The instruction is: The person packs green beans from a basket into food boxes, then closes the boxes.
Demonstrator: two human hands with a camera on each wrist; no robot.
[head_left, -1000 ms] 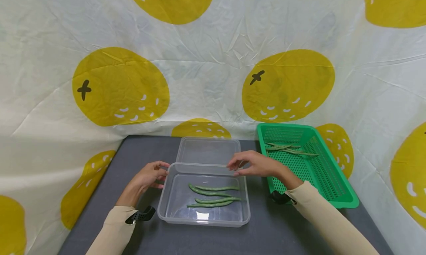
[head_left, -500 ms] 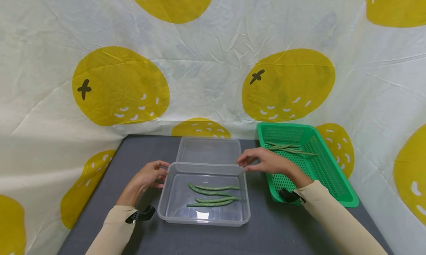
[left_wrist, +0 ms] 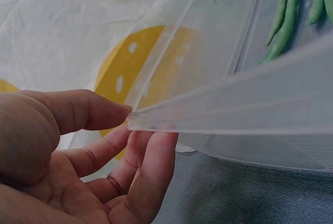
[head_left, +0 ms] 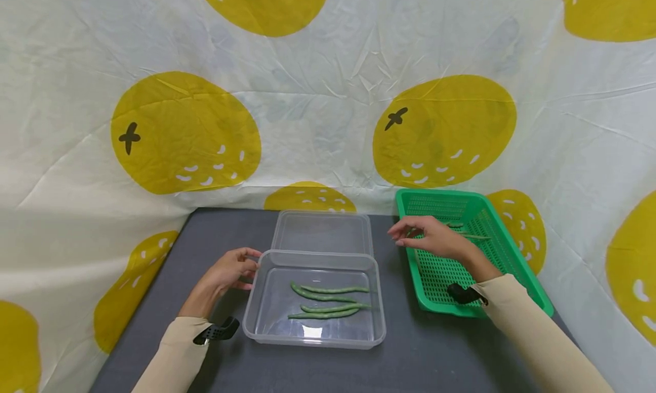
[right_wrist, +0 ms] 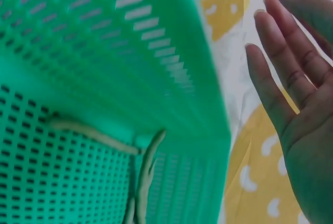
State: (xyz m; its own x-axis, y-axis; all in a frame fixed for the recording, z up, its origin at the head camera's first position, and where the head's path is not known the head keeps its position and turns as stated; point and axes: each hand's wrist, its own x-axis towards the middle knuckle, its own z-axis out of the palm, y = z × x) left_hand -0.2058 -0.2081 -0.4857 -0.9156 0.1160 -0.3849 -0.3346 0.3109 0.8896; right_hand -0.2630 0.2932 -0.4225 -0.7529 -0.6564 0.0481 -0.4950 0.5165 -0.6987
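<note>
A clear plastic container stands on the table with several green beans lying in it. At its far left corner, my left hand pinches the rim, thumb above and fingers below in the left wrist view. My right hand hovers over the left side of a green basket, holding nothing. Its fingers are relaxed and spread in the right wrist view, outside the basket wall. More green beans lie at the basket's far end, partly hidden by that hand in the head view.
A flat clear lid lies behind the container on the dark table. A white cloth with yellow fruit prints hangs behind and at both sides.
My right hand has moved right and away from me, from the container's far right corner to above the basket's left edge. The left hand, container and beans have stayed put.
</note>
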